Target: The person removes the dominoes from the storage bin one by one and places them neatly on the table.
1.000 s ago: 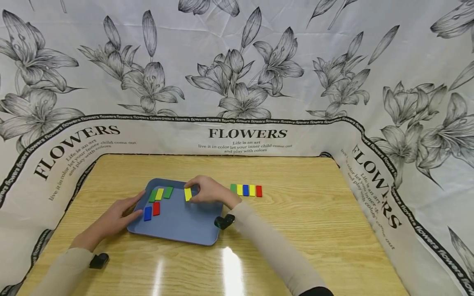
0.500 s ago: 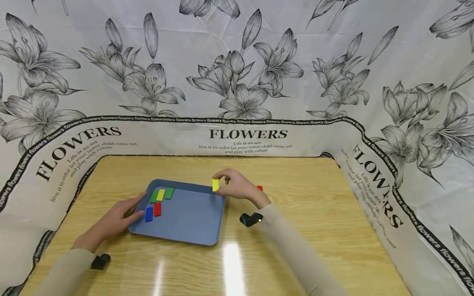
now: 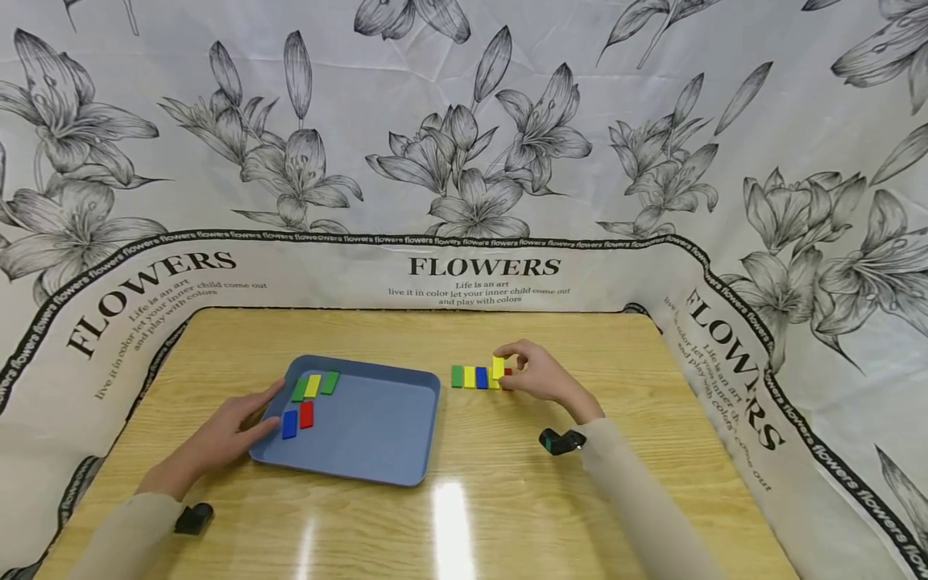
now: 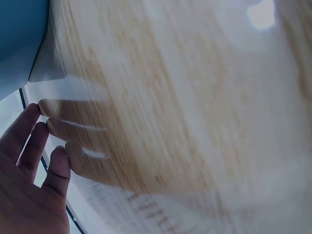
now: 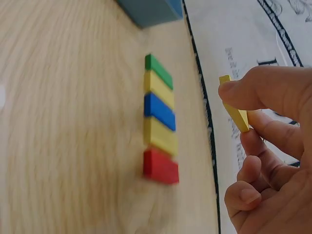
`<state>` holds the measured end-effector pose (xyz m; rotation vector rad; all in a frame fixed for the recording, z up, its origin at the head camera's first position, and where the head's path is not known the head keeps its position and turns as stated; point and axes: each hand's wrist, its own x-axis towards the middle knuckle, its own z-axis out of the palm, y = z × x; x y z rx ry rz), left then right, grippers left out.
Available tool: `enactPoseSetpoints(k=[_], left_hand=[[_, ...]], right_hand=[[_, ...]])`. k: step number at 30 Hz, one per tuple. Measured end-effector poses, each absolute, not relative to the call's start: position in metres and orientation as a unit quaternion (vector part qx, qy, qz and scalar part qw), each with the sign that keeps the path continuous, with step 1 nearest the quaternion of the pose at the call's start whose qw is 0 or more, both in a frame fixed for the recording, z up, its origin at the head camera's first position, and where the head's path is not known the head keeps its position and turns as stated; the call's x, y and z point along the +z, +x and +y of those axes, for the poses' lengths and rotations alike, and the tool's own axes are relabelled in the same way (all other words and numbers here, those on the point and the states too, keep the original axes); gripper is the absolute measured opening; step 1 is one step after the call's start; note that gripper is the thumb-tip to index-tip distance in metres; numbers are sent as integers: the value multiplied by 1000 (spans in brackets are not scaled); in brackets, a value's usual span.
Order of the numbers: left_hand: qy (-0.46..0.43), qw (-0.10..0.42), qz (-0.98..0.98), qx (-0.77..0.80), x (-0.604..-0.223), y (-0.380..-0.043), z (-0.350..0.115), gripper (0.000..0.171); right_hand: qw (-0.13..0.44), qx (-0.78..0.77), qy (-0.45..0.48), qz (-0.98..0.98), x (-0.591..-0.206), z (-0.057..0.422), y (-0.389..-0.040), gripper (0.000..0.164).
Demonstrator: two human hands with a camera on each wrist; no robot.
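Observation:
My right hand [image 3: 545, 377] pinches a yellow domino block [image 3: 498, 367] between thumb and fingers, above the right part of a row on the table. That row runs green block [image 5: 158, 70], yellow block [image 5: 159, 89], blue block [image 5: 159, 111], yellow block [image 5: 160, 136] and red block [image 5: 161, 166]. At the left, my left hand [image 3: 226, 435] touches the left rim of a blue-grey tray [image 3: 377, 427] with extended fingers. Inside the tray lie two green blocks, with a yellow block [image 3: 312, 386] between them, and a red block [image 3: 307, 414] beside a blue block [image 3: 290, 424].
The wooden table [image 3: 507, 515] carries the tray left of the row, a small gap apart. A white flower-printed cloth [image 3: 486, 278] rises along the table's back and sides. Both wrists wear a small black camera [image 3: 562, 441].
My right hand has carried the yellow block from over the tray rightward, past the tray's right rim, to above the row. The left hand stays at the tray's left edge.

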<state>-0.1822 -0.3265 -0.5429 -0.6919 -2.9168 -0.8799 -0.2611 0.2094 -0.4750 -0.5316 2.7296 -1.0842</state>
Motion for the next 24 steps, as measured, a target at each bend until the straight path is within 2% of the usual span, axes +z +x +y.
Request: enactPoseSetpoints(k=[9, 24], left_hand=[[-219, 2, -932, -289, -542, -181, -326, 67], [-214, 3, -934, -286, -543, -181, -327, 67]], right_hand=[[89, -371, -145, 913, -493, 241, -260, 47], [109, -369, -125, 915, -521, 252, -271, 52]])
